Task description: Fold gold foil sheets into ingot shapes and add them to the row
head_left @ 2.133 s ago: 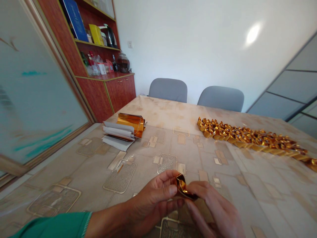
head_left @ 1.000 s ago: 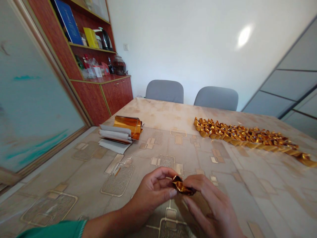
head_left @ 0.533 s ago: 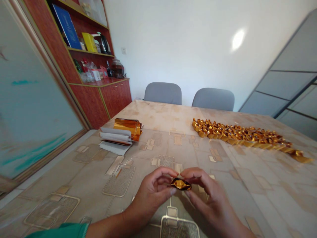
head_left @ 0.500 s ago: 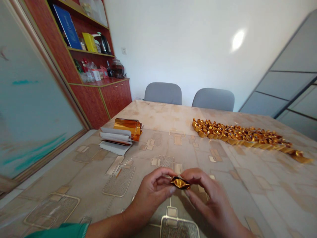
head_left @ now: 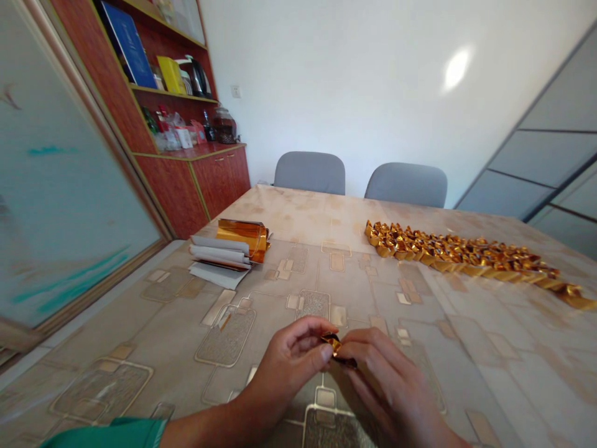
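Observation:
Between my two hands is a small folded piece of gold foil paper [head_left: 334, 343], shiny on top with a dark edge toward the right. My left hand [head_left: 298, 354] pinches its left end between thumb and fingers. The fingers of my right hand [head_left: 385, 367] press on its right side and cover part of it. Both hands hold it just above the table, near the front. Farther right lie rows of folded gold foil pieces [head_left: 457, 252], packed close together. At the left rests a stack of gold and grey-backed foil sheets [head_left: 242, 239].
A patterned cloth covers the table [head_left: 298, 218]. Two grey chairs [head_left: 310, 171] stand at its far side by the white wall. To the left are a red-brown cabinet [head_left: 221, 177] with bottles and a kettle, and a frosted glass door [head_left: 69, 186].
My right fingers have moved in over the foil piece, which now looks more covered and pressed at its right side. My left hand keeps its pinch. The view has shifted slightly.

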